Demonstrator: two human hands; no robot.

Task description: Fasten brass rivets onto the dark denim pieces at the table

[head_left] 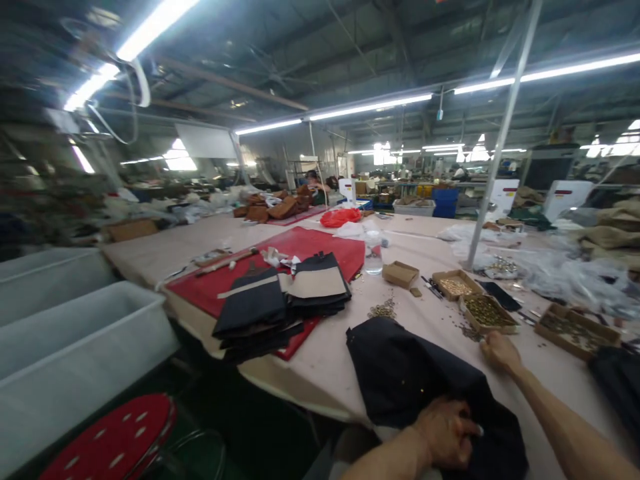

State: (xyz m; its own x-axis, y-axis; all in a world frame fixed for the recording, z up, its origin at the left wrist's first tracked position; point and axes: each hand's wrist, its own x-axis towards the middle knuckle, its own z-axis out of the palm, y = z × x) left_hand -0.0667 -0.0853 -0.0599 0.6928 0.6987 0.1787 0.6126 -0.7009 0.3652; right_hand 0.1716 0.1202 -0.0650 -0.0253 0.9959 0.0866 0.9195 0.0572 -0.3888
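Lying along the near edge of the tabletop [325, 360], a dark cloth [395, 373] bunches up in front of the person, a few shiny specks on it. The left hand [445, 427] rests on it, fingers bent in against the fabric; from here I can't tell how firmly they grip. The right hand [500, 351] is just past the cloth, fingers curled nearly closed beside a box of brass bits [495, 329]; whatever they might hold is hidden from me. Behind that sits a box of paler bits [444, 290], and a wider box [560, 341] stands farther right. Loose rings [383, 311] lie by the cloth's far corner, near a small carton [399, 275] and a clear bottle [373, 257]. Toward the tabletop's left edge, folded dark pieces [255, 303] are stacked on a red sheet [320, 243]. Off that edge stand a red stool [113, 437] and a pale bin [90, 353].
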